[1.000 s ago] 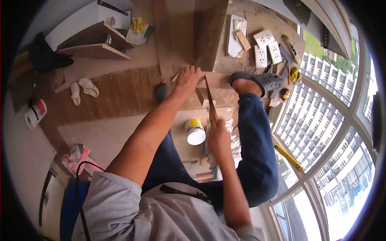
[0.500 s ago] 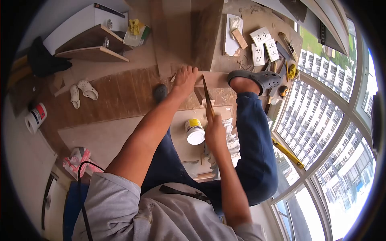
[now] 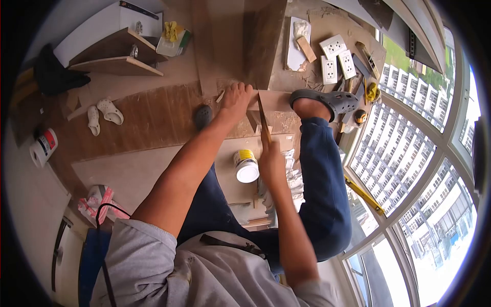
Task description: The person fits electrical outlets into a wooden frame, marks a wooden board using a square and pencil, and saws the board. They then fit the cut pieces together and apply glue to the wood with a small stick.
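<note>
My right hand point(image 3: 271, 156) is wrapped round the handle of a handsaw point(image 3: 263, 115), seen nearly edge-on. The saw's blade points away from me, its far end at a wooden board point(image 3: 276, 101). On the board's left part lies my left hand point(image 3: 237, 98), fingers bent over it and closed. My right foot, in a dark grey clog point(image 3: 332, 102), rests on the board's right end. The other clog point(image 3: 203, 117) is on the floor, left of my left hand. How deep the blade sits in the wood cannot be made out.
A white tub point(image 3: 246, 166) with a yellow label stands between my legs. White socket plates point(image 3: 335, 59) and several tools lie at the upper right, near a tape measure point(image 3: 360, 116). A yellow spirit level point(image 3: 364, 195) leans by the windows. Pale clogs point(image 3: 109, 112) sit on the left.
My right hand has moved a little away from my body with the saw. My left hand and right foot keep their places on the board. The view has shifted slightly.
</note>
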A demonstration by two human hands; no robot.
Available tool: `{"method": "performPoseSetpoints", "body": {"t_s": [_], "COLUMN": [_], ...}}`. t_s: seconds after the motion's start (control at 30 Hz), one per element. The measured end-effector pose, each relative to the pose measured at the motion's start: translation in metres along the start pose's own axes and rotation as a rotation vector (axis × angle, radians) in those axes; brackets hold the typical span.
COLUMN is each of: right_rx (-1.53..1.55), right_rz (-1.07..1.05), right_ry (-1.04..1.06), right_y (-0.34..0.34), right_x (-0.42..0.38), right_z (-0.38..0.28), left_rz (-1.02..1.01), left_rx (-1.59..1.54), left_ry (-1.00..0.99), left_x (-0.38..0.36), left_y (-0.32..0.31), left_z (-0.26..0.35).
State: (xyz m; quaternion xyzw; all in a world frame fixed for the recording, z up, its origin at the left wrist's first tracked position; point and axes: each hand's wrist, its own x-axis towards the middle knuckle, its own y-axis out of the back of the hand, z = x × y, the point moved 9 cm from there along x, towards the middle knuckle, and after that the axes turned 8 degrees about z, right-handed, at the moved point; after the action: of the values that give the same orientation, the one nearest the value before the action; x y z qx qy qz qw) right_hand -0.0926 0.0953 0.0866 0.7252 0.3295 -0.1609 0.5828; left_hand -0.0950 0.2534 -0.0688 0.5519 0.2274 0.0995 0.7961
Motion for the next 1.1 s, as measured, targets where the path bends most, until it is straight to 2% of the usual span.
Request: {"method": "performPoseSetpoints", "body": {"t_s": [0.07, 0.1, 0.17, 0.23, 0.3, 0.37, 0.47, 0.5, 0.57, 0.63, 0.7, 0.77, 0.83, 0.87, 0.93, 0.97, 1.0, 1.1], "right_rx": [0.120, 0.123, 0.132, 0.020, -0.033, 0.095, 0.029, 0.015, -0.012, -0.044, 0.021, 0.045, -0.229, -0.230, -0.129, -0.147, 0.120, 0.125], "right_rz": [0.138, 0.142, 0.111, 0.161, -0.001, -0.039, -0.021, 0.061, 0.064, 0.055, 0.184, 0.030, -0.118, -0.113, -0.148, -0.107, 0.035, 0.071], "right_ry": [0.262, 0.277, 0.242, 0.601, 0.171, 0.035, 0.116, 0.230, 0.324, 0.378, 0.584, 0.252, 0.205, 0.222, 0.049, 0.069, 0.072, 0.178], "right_y": [-0.024, -0.022, -0.012, 0.017, 0.026, 0.057, 0.009, -0.017, -0.043, -0.044, -0.014, 0.012, 0.041, 0.034, 0.005, -0.014, -0.012, -0.024], "right_x": [0.083, 0.099, 0.099, 0.052, -0.009, -0.064, -0.016, 0.029, 0.111, 0.108, 0.072, 0.016, -0.051, -0.039, -0.037, 0.000, 0.044, 0.090], "right_z": [-0.031, -0.042, -0.050, -0.072, -0.018, -0.017, -0.002, -0.003, -0.023, -0.033, -0.050, -0.024, -0.019, -0.018, 0.023, 0.018, -0.010, -0.037], "left_rz": [0.053, 0.050, 0.021, 0.062, 0.011, -0.030, -0.024, -0.018, 0.009, 0.082, 0.073, 0.080, 0.044, 0.042, 0.031, 0.020, 0.022, 0.012], "left_rx": [0.031, 0.028, 0.010, 0.048, 0.019, -0.005, -0.046, -0.007, 0.052, -0.011, 0.005, 0.047, 0.060, 0.093, 0.091, 0.085, 0.045, 0.022], "left_ry": [-0.010, -0.027, -0.061, -0.024, -0.009, 0.009, -0.004, -0.017, -0.020, -0.032, -0.031, 0.003, -0.003, 0.010, -0.003, -0.017, -0.004, -0.027], "left_x": [0.010, 0.008, -0.005, 0.005, 0.005, 0.009, -0.002, -0.001, 0.009, 0.003, 0.010, 0.006, -0.006, 0.005, 0.008, 0.001, 0.002, 0.005], "left_y": [0.009, 0.012, 0.008, 0.004, 0.010, 0.012, 0.009, 0.010, 0.014, 0.019, 0.014, -0.008, -0.001, 0.005, 0.014, 0.014, 0.015, 0.011], "left_z": [-0.003, -0.004, 0.005, -0.002, 0.000, -0.002, 0.002, 0.002, -0.005, 0.000, -0.001, -0.003, 0.007, -0.001, -0.003, 0.002, 0.001, 0.000]}}
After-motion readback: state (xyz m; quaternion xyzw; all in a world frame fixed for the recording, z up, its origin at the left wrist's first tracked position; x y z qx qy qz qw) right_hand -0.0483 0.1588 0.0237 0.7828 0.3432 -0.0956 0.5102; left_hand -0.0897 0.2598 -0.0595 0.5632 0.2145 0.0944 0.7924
